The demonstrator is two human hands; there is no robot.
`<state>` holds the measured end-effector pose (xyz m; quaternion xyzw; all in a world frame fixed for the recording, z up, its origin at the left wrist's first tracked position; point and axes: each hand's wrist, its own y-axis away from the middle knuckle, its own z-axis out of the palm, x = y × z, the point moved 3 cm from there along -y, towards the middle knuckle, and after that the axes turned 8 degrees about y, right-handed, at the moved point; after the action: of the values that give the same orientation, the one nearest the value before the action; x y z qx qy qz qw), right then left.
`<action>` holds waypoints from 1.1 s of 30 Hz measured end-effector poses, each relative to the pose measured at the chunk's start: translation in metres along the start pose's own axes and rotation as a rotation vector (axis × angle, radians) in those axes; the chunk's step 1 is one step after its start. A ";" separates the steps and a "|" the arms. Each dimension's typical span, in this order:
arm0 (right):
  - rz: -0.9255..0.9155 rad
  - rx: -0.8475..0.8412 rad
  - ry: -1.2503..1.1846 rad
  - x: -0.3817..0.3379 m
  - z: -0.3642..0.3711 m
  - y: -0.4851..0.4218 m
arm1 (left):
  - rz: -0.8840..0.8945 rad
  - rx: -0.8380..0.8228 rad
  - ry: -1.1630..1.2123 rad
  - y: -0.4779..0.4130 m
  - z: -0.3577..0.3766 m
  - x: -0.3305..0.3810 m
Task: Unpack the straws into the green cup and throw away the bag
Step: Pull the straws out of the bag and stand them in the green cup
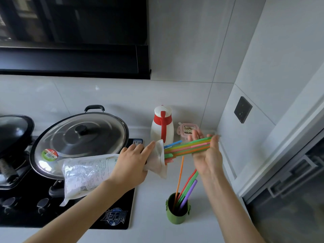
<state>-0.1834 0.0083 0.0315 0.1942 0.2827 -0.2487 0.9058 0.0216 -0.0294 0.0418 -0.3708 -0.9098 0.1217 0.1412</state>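
My left hand [131, 163] grips a clear printed plastic bag [85, 174] near its open mouth, held level above the stove edge. A bundle of coloured straws [189, 146] sticks out of the bag's mouth to the right and lies across the palm of my right hand [206, 155], whose fingers curl around it. Below, a green cup [177, 216] stands on the white counter with several straws [185, 190] upright in it: orange, green, red and purple.
A black stove [112, 218] at the left carries a wok under a large glass lid [80, 137] and a dark pan [14, 130]. A white and red jug [162, 127] and a pink lidded box [188, 129] stand by the back wall. A wall rises at the right.
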 end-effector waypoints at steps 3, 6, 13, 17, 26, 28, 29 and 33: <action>-0.099 0.094 -0.025 -0.017 -0.001 -0.006 | -0.004 -0.005 0.030 0.000 0.002 -0.001; -0.169 0.183 -0.015 -0.040 -0.001 -0.011 | 0.007 -0.008 0.031 0.000 0.000 -0.001; -0.276 0.224 0.002 -0.089 -0.004 -0.018 | -0.042 -0.002 0.039 0.001 0.002 -0.020; -0.316 0.229 0.016 -0.105 -0.003 -0.018 | -0.057 0.006 0.063 0.001 0.004 -0.025; -0.418 0.210 0.034 -0.135 -0.013 -0.019 | -0.133 0.041 0.027 -0.002 0.002 -0.042; -0.434 0.210 0.031 -0.143 -0.016 -0.017 | -0.161 0.047 0.010 -0.003 -0.001 -0.049; -0.440 0.213 0.036 -0.145 -0.018 -0.016 | -0.177 0.047 0.001 -0.004 -0.002 -0.053; -0.442 0.199 0.176 -0.139 -0.023 -0.008 | -0.227 0.017 -0.042 -0.007 -0.005 -0.063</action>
<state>-0.2965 0.0609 0.0966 0.2366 0.3703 -0.4494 0.7778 0.0617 -0.0781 0.0387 -0.2615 -0.9477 0.1205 0.1380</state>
